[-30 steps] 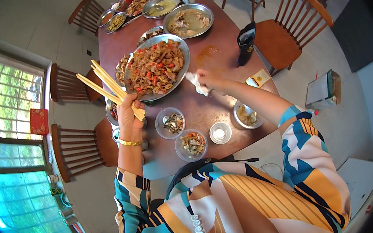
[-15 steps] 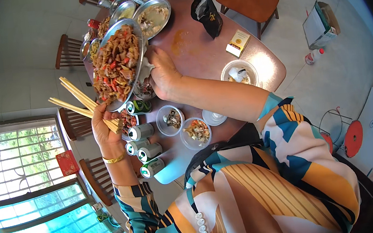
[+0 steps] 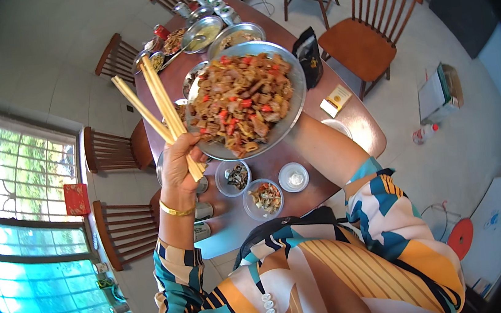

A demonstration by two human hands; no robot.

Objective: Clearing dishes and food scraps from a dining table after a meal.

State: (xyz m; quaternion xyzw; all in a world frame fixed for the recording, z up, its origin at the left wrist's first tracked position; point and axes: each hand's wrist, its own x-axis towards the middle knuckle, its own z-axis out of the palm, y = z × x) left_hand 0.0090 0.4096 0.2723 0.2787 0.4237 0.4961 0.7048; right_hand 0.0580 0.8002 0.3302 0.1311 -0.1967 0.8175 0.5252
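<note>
A round metal plate (image 3: 299, 83) heaped with stir-fried meat and red pepper pieces (image 3: 241, 105) is held up above the table. My left hand (image 3: 178, 161) is closed around a bundle of wooden chopsticks (image 3: 164, 101), its fingers at the plate's near left rim. The chopsticks point up and away, most pressed together and a pair splayed to the left. From the right my right forearm (image 3: 331, 150) reaches under the plate; the plate hides that hand, which supports it from beneath.
The table (image 3: 275, 21) carries further metal dishes (image 3: 202, 33), cans (image 3: 228, 15) and a black pouch (image 3: 308, 57). Near me stand plastic bowls of leftovers (image 3: 263, 198) and a small clear bowl (image 3: 294, 177). Wooden chairs (image 3: 357, 39) surround the table. A carton (image 3: 439, 95) sits on the floor.
The plate has swung right and closer to me, turning more face-on. My left hand with the chopsticks has moved right along with it. My right hand has gone out of sight under the plate.
</note>
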